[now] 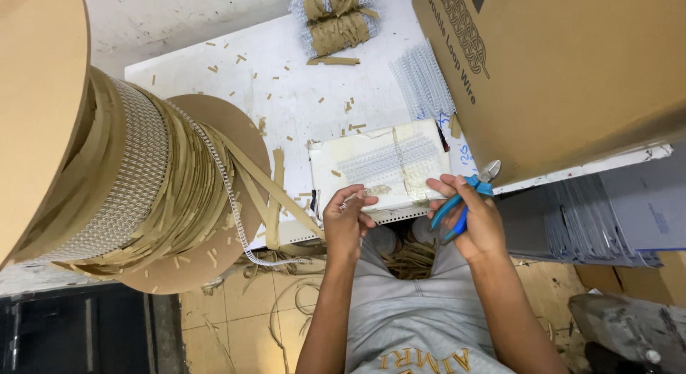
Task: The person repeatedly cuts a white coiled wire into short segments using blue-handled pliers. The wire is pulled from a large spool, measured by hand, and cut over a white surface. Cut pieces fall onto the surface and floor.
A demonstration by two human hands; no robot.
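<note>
My left hand (346, 220) pinches the end of a white double-loop binding wire strip (236, 217) that runs down from a large cardboard spool (136, 185) on the left. My right hand (471, 220) holds blue-handled cutting pliers (464, 199), jaws pointing up and right. Both hands rest at the near edge of a small white box (379, 167) with cut wire pieces lying on top.
A big brown cardboard carton (557, 74) stands at the right on the white table (286, 81), which is littered with paper scraps. Bundles of cut wire (421, 81) and a paper-wrapped bundle (336, 20) lie farther back. Stacked grey sheets (607, 224) sit at the right.
</note>
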